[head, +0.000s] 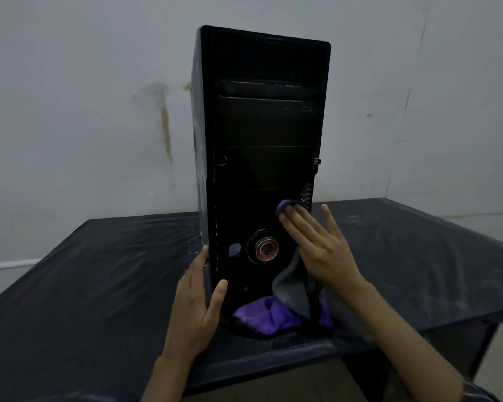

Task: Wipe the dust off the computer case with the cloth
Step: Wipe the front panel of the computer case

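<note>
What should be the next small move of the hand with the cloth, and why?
Probably slide the right hand upward, pressing the cloth along the front panel of the computer case. The hand covers only the lower right part, the upper panel is not yet covered, and the left hand steadies the lower left edge.

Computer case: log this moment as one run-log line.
computer case: upright on table | right hand: presses cloth flat on front panel | left hand: steadies lower left edge

Count: one upright black tower computer case (262, 158); one purple-and-grey microfibre cloth (285, 300); one black-covered table (99, 285); two bare hands, left hand (196, 303), right hand (320, 245).
</note>
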